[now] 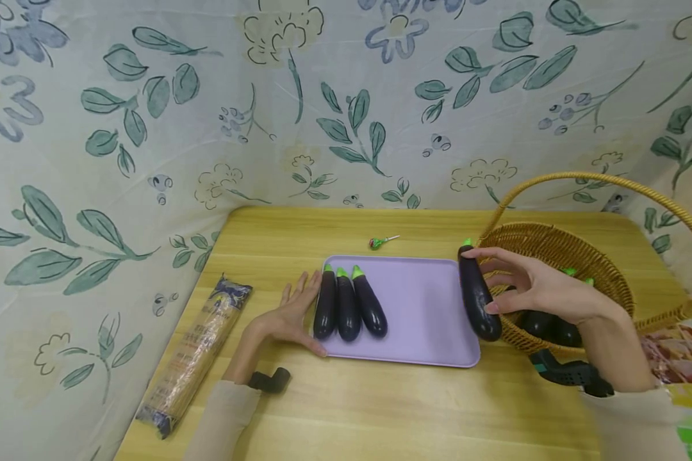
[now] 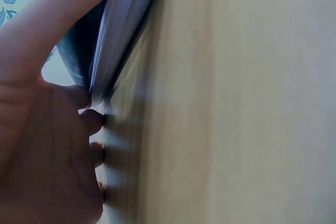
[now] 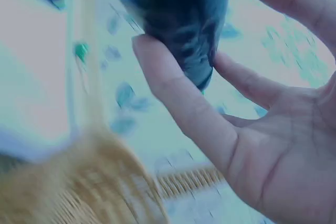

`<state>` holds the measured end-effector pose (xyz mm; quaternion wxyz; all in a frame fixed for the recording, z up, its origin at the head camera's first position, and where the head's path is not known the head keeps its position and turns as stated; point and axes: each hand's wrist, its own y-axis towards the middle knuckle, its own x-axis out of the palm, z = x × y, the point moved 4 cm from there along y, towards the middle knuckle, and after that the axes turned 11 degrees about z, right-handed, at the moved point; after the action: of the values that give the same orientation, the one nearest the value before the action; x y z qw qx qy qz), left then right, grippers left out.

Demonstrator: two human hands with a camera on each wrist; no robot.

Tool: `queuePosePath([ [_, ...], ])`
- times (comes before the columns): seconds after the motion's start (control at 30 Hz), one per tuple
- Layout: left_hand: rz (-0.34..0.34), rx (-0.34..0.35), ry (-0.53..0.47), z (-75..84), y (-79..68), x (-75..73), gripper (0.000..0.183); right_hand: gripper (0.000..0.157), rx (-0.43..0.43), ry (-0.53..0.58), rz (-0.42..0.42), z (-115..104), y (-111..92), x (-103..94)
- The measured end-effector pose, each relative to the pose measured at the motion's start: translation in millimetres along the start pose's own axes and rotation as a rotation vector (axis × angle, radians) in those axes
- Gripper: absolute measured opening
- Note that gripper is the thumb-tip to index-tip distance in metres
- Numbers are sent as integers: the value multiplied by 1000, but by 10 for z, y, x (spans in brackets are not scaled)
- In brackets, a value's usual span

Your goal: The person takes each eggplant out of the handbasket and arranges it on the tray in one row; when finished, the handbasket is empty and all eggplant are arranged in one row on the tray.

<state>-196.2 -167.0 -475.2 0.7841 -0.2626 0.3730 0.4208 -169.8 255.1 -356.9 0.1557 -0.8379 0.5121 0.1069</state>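
My right hand [image 1: 544, 291] pinches a dark eggplant [image 1: 475, 296] between thumb and fingers, above the right end of a lilac tray [image 1: 421, 307]. In the right wrist view the eggplant [image 3: 181, 9] is between the thumb and fingers. Three more eggplants [image 1: 348, 314] lie side by side at the tray's left end, green stems toward the back. My left hand [image 1: 285, 320] rests with spread fingers at the tray's left edge, thumb by the front left corner. The left wrist view shows the thumb [image 2: 47, 24] along the tray's side [image 2: 118, 30].
A wicker basket [image 1: 625, 288] with a tall handle stands at the right; eggplants [image 1: 544, 326] lie inside. A lollipop [image 1: 377, 242] is behind the tray. A long noodle packet [image 1: 198, 358] lies at the left. A colourful printed package [image 1: 683, 358] is at the right edge.
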Motion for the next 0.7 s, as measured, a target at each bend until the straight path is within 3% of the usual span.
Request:
queuePosePath([
  [0.17, -2, 3, 2, 9, -17, -3, 161, 81, 12, 18, -57, -7, 247, 394],
  [0.33, -3, 15, 2, 1, -15, -4, 162, 85, 14, -38, -35, 67, 530, 668],
  [0.53, -3, 5, -10, -3, -5, 7, 162, 88, 44, -164, -12, 190, 817, 846],
  [0.7, -1, 2, -7, 4, -5, 5, 160, 91, 98, -171, -50, 266, 1012, 932],
])
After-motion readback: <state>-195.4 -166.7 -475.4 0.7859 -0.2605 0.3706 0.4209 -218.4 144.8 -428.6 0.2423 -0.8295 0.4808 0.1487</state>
